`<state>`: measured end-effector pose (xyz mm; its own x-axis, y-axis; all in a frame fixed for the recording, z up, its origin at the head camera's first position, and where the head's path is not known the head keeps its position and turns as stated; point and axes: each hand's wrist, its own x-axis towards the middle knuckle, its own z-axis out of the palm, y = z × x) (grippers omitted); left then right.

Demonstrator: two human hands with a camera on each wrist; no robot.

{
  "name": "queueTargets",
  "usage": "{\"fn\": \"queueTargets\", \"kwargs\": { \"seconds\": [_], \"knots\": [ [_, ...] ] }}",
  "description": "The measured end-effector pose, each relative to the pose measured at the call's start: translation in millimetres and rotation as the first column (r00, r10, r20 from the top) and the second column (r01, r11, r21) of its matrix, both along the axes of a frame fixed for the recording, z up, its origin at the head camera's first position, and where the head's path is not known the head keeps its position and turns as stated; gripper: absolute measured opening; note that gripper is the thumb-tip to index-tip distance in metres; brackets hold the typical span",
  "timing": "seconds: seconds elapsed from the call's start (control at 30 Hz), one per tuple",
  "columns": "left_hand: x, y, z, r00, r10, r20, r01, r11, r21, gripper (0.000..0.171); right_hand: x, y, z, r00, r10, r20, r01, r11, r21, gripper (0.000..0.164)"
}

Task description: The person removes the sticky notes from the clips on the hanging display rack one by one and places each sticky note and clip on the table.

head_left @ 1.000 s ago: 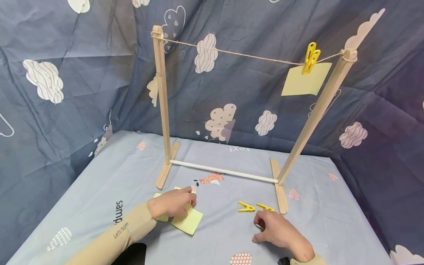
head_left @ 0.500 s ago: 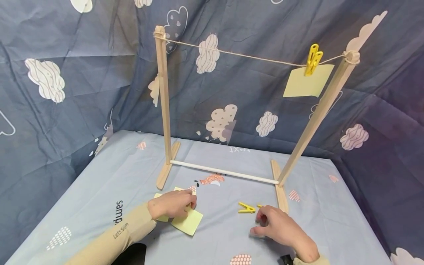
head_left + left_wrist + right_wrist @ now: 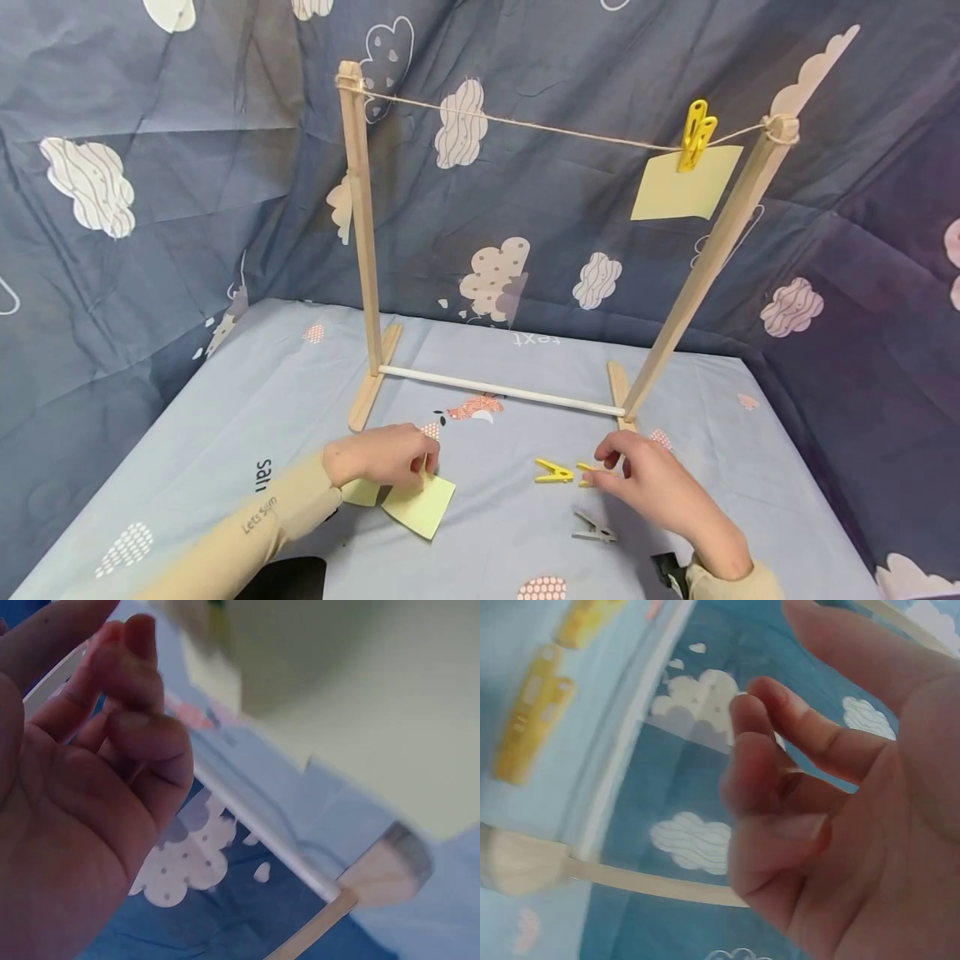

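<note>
My left hand [image 3: 384, 457] is over pale yellow sticky notes [image 3: 420, 507] on the left of the table. Its curled fingers and thumb pinch the edge of a note; the fingertips are partly hidden. A second note [image 3: 362, 492] shows beneath the wrist, and paper [image 3: 352, 697] fills much of the left wrist view. My right hand [image 3: 654, 479] hovers with loosely bent fingers above a yellow clothespin [image 3: 585, 475], partly covering it. Another yellow clothespin [image 3: 553, 471] lies to its left, and a grey clothespin [image 3: 595, 527] lies nearer me. In the right wrist view nothing sits between the fingers [image 3: 754, 772].
Behind the hands stands a wooden frame [image 3: 363, 225] with a white crossbar [image 3: 498, 389] low down. Twine [image 3: 517, 122] stretches between its posts. Near the right post [image 3: 712, 267], a yellow clothespin [image 3: 697, 137] holds a note [image 3: 686, 185] on the twine. Dark cloth hangs behind.
My right hand has moved right and away from me, uncovering the grey clothespin and covering part of a yellow one. My left hand has shifted slightly left and up.
</note>
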<state>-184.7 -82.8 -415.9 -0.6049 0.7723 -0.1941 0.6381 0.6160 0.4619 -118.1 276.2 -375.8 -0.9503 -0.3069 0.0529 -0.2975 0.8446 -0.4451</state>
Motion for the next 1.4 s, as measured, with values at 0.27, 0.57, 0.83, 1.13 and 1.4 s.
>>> {"fn": "queueTargets", "kwargs": {
  "seconds": [0.27,0.57,0.83,1.13,1.4],
  "knots": [
    [-18.1,4.4,44.1,0.988,-0.03,-0.152,0.046,0.994,0.103,0.008,-4.9,0.7,46.5,0.927,0.009,-0.375,-0.048,0.994,-0.096,0.015],
    [-38.9,17.9,105.7,0.967,0.255,-0.011,-0.213,0.829,0.518,0.008,-4.9,-7.0,132.5,0.738,-0.069,-0.671,-0.134,0.96,-0.246,0.025],
    [-48.4,44.1,149.1,0.88,0.349,0.322,-0.468,0.526,0.71,0.017,-19.0,-17.9,190.5,0.713,-0.271,-0.647,-0.207,0.8,-0.563,0.026],
    [-65.0,82.2,176.3,0.746,0.172,0.643,-0.661,0.308,0.684,0.022,-53.7,-27.5,224.9,0.722,-0.408,-0.559,-0.108,0.732,-0.673,0.032],
    [-79.8,112.4,191.1,0.587,-0.004,0.81,-0.804,0.113,0.583,0.027,-71.8,-34.8,247.2,0.759,-0.409,-0.507,0.094,0.839,-0.536,0.04]
  ]
}}
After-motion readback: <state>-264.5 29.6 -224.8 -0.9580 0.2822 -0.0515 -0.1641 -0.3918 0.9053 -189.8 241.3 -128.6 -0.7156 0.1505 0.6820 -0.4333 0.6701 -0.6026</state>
